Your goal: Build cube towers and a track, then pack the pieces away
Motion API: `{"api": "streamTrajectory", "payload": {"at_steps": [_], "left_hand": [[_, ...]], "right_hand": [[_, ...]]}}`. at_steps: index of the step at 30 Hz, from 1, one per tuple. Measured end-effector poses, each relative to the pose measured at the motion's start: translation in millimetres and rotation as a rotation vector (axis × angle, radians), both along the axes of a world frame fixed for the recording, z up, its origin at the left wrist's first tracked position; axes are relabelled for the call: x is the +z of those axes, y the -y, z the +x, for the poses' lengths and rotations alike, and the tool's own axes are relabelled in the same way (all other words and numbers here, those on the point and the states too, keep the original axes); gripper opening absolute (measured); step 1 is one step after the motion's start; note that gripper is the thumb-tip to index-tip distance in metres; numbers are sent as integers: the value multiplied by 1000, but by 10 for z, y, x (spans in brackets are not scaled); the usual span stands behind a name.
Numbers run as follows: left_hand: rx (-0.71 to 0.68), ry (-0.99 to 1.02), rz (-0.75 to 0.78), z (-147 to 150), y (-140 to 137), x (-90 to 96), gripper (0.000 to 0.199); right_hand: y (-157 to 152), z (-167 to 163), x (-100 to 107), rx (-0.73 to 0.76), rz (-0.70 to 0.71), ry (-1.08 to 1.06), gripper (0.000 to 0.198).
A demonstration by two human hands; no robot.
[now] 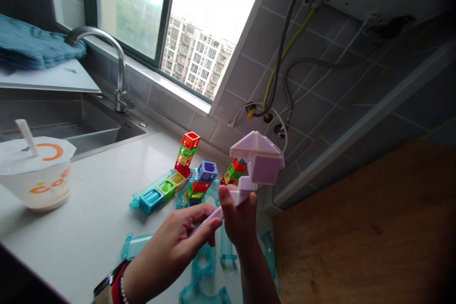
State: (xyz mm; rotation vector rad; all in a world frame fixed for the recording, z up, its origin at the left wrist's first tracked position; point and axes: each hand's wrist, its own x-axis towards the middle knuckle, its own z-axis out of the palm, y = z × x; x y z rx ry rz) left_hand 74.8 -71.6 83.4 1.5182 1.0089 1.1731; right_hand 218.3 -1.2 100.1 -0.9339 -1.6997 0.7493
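Observation:
A pale lilac twisting snake puzzle (263, 167) with white edges is held up over the counter, its far end folded into a blocky head shape. My left hand (178, 235), with a watch and bracelets at the wrist, pinches the straight near end of it between thumb and fingers. Closer to the folded part, my right hand (239, 216) has its fingers wrapped round the middle, thumb on top. Part of the puzzle is hidden by both hands. Behind them stand stacks of coloured cube blocks, topped by a red block (191, 139) and a blue-violet block (207, 171).
Translucent teal track pieces (204, 261) lie on the white counter (103, 190) under my hands. A row of blocks (166, 190) rests flat nearby. At left are a lidded cup with a straw (39, 173), a sink and a faucet (119, 57). A wooden panel (356, 228) borders the right.

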Motion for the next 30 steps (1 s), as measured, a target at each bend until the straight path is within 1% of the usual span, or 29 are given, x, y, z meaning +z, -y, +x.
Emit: {"api": "streamTrajectory", "payload": {"at_steps": [2, 5, 9, 13, 16, 19, 23, 25, 27, 28, 30], "left_hand": [[22, -41, 27, -3, 12, -3, 20], [97, -145, 78, -7, 29, 9, 25], [192, -269, 169, -3, 41, 19, 26], [259, -346, 307, 13, 53, 4, 22], [285, -368, 345, 20, 57, -8, 22], [271, -351, 303, 3, 49, 0, 22], [212, -307, 225, -35, 32, 27, 21], [177, -289, 208, -37, 29, 32, 24], [115, -207, 171, -24, 28, 29, 30], [69, -127, 132, -16, 27, 26, 33], [-55, 77, 11, -3, 24, 22, 38]], "right_hand": [[-18, -4, -24, 22, -59, -42, 56], [-53, -22, -72, 70, -196, -139, 57], [-76, -49, -126, 63, -309, -226, 54], [-49, -71, -103, 82, -487, -337, 46], [-22, -91, -60, 115, -548, -366, 47], [-22, -96, -55, 148, -524, -371, 51], [-61, -70, -89, 128, -422, -421, 57], [-67, -61, -78, 145, -362, -479, 55], [-46, -63, -42, 247, -306, -532, 47], [-26, -66, -20, 326, -296, -548, 43], [21, -75, 17, 483, -320, -567, 40]]}}
